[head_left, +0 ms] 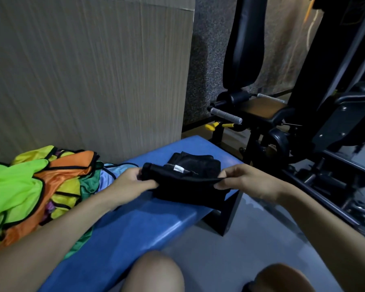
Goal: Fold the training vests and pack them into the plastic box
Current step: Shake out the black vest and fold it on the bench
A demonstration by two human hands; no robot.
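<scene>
Mid-frame, both hands pinch a black fabric training vest [188,186] on the blue padded bench [135,224]: left hand [133,182] and right hand [247,180], fingers curled on its edges. It could slide off the bench's right end. The white sewn-in tag [178,169] isn't readable. No plastic box in sight.

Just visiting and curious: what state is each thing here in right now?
Black vest: partly folded, held over the bench end.
Left hand: grips the vest's left edge.
Right hand: pinches its right edge.
Coloured vests: unfolded, piled in a heap.
Blue bench: bears pile and vest.
</scene>
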